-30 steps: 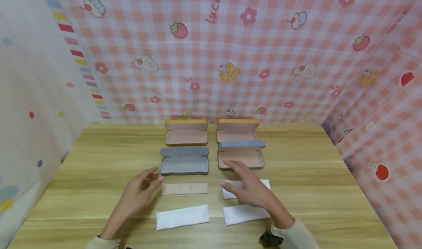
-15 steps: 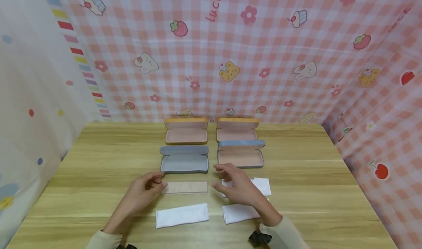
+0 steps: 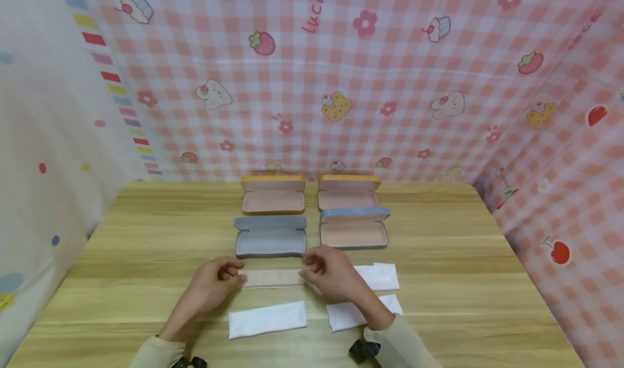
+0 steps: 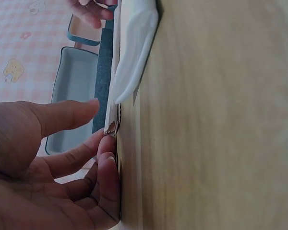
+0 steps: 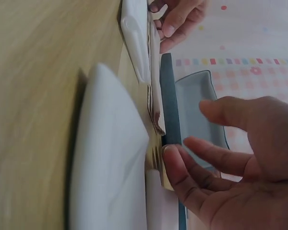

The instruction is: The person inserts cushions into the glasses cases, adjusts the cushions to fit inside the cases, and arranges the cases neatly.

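A folded beige cloth lies flat on the table in front of an open grey-blue glasses case. My left hand is at the cloth's left end. In the left wrist view its fingertips touch the end of the beige cloth, while the thumb stands apart. At the right end is my right hand, its fingers loosely bent. The right wrist view has these fingers beside the beige cloth, with a gap between thumb and fingers.
Nearer the front lies a folded white cloth. Two more, an upper white cloth and a lower white cloth, are partly behind my right forearm. An open blue case and two orange cases, left and right, stand behind.
My right hand has moved left and slightly down, from over the white cloths to the beige cloth's right end. The left hand has shifted slightly down and right to its left end.
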`<action>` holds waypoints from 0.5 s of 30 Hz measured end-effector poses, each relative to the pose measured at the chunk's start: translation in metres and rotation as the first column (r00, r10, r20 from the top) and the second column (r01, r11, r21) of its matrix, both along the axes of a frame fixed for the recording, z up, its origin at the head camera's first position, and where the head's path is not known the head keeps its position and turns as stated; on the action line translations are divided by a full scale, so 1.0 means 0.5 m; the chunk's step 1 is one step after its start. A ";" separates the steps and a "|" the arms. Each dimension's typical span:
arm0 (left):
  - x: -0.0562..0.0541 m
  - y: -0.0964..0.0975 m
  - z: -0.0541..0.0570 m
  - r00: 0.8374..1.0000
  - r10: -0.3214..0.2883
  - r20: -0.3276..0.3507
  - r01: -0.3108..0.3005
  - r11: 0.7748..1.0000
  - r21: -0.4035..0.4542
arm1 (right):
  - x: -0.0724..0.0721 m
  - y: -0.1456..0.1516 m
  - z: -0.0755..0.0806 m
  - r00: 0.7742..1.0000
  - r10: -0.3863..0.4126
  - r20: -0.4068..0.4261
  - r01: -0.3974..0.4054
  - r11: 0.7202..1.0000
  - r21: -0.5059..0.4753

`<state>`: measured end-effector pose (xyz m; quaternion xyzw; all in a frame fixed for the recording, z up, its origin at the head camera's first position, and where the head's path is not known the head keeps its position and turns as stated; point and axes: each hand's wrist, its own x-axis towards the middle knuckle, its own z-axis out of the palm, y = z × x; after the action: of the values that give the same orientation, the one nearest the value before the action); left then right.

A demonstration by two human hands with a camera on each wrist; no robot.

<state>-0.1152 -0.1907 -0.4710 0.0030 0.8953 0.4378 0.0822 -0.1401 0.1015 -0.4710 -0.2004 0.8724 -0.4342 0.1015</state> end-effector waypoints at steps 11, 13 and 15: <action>-0.006 0.004 0.003 0.996 0.063 0.068 -0.061 0.998 -0.030 | -0.006 -0.017 -0.007 0.999 -0.051 0.011 0.050 0.997 0.064; -0.009 0.006 0.005 0.994 0.075 0.084 -0.073 0.997 -0.031 | -0.006 -0.018 -0.012 0.998 -0.055 -0.015 0.056 0.995 0.078; -0.010 0.009 0.007 0.993 0.082 0.090 -0.080 0.996 -0.029 | -0.006 -0.021 -0.017 0.997 -0.057 -0.048 0.061 0.994 0.092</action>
<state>-0.1204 -0.1864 -0.4673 -0.0543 0.8955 0.4290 0.1052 -0.1430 0.0913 -0.4792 -0.1793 0.8993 -0.3912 0.0779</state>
